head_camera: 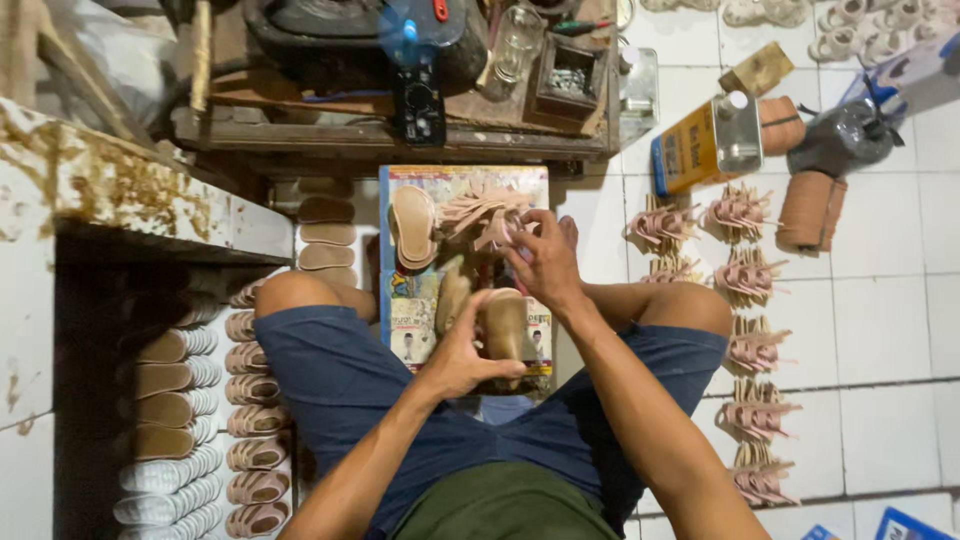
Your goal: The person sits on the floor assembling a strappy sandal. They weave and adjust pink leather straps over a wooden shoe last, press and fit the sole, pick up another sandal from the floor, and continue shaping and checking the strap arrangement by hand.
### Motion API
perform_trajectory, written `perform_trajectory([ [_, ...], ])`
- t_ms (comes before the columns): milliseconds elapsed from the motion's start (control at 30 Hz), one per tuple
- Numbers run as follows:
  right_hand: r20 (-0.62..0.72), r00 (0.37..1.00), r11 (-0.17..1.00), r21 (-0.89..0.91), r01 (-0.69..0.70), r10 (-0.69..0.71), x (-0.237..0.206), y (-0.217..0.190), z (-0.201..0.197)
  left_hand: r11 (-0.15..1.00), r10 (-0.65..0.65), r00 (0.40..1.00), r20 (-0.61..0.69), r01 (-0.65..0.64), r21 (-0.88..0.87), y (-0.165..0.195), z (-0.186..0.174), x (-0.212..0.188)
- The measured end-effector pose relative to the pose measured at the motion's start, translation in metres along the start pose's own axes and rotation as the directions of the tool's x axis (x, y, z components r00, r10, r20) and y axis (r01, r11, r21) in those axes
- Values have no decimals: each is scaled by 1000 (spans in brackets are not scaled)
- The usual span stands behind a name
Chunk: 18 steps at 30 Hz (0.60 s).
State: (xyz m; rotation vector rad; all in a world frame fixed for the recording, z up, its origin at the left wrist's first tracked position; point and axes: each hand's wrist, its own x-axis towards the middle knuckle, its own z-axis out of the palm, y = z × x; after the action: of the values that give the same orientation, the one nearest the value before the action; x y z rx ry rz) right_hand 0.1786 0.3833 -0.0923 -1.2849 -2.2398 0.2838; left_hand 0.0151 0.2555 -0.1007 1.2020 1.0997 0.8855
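I sit on the floor with knees apart, a printed board lying between my legs. My left hand grips a tan sandal sole from below, holding it over the board. My right hand reaches forward and pinches a pink strap piece at the edge of a loose heap of pink straps. A second tan sole lies flat on the board to the left of the heap. Another sole stands partly hidden behind my left thumb.
Bundles of pink straps lie in rows on the white tiles at right. Finished sandals are lined up at left beside a low rusty white shelf. A cluttered wooden bench, a yellow tin and brown rolls stand ahead.
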Motion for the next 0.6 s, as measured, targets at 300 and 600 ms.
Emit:
perform_trajectory([
  [300,-29,993,874,478,-83,110,21,12,-34,740,-71,991,113,-24,672,6,-17,87],
  [600,-252,966,976,218,-1,58,-40,5,-87,964,-82,992,-97,54,-262,25,-20,69],
])
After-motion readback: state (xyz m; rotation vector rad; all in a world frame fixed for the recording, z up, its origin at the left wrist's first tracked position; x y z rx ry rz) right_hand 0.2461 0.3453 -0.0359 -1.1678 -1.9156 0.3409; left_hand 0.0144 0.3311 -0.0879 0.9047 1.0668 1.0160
